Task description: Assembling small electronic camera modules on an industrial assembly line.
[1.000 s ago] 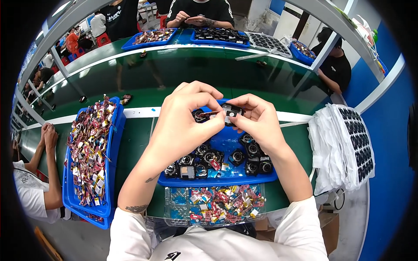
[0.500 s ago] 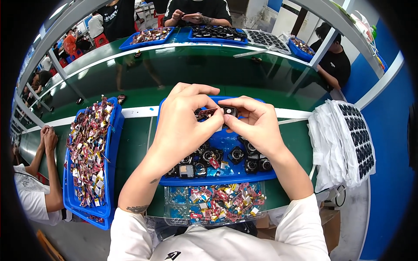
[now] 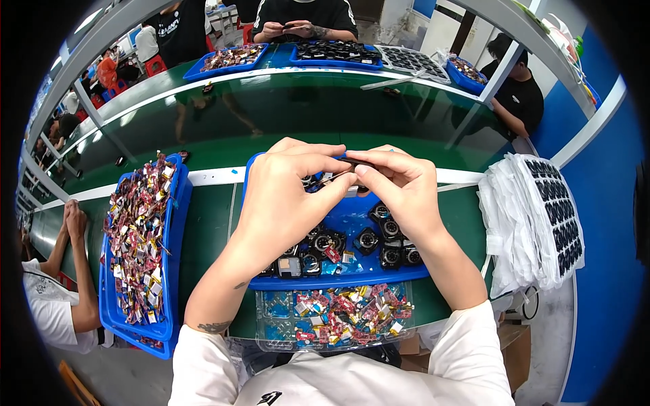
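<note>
- Left hand (image 3: 279,186) and right hand (image 3: 404,187), nearly closed, are pinching a small flat black piece (image 3: 358,162) between them.
- Below them, a blue plastic tray (image 3: 338,281) is holding round-faced black casings (image 3: 391,229).
- Beyond, a glossy green bench (image 3: 305,122) is stretching.

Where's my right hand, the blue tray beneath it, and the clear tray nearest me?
Right hand (image 3: 408,192): head view, middle of hand.
Blue tray (image 3: 352,281): head view, near rim.
Clear tray (image 3: 279,344): head view, near-left wall.
</note>
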A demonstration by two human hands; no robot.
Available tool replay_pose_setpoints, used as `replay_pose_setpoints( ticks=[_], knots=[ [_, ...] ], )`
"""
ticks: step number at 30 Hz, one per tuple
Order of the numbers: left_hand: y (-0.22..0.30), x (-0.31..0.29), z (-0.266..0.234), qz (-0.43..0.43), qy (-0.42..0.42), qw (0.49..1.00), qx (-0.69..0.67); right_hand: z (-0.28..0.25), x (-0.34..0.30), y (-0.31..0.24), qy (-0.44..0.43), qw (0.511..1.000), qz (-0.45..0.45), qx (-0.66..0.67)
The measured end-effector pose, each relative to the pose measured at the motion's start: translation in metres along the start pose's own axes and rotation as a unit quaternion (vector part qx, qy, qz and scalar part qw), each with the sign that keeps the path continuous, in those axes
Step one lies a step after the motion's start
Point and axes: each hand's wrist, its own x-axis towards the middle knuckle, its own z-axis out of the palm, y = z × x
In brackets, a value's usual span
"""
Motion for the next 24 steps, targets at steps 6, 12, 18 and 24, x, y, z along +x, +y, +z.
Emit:
replay_pose_setpoints(
  ticks=[6,12,18,24],
  knots=[
    [0.005,0.002,-0.008,0.028,0.01,0.999,0.031,-0.002,0.002,-0.002,0.064,0.997,0.001,0.049],
    [0.0,0.002,-0.01,-0.142,-0.09,0.97,-0.176,0.001,-0.001,-0.002,0.08,0.996,-0.014,0.04],
    [-0.002,0.004,-0.007,-0.2,-0.098,0.927,-0.301,0.003,-0.004,-0.007,0.078,0.996,-0.05,0.012],
    [0.001,0.004,-0.004,-0.192,-0.059,0.953,-0.229,0.003,-0.004,-0.007,0.046,0.996,-0.064,0.042]
  ],
)
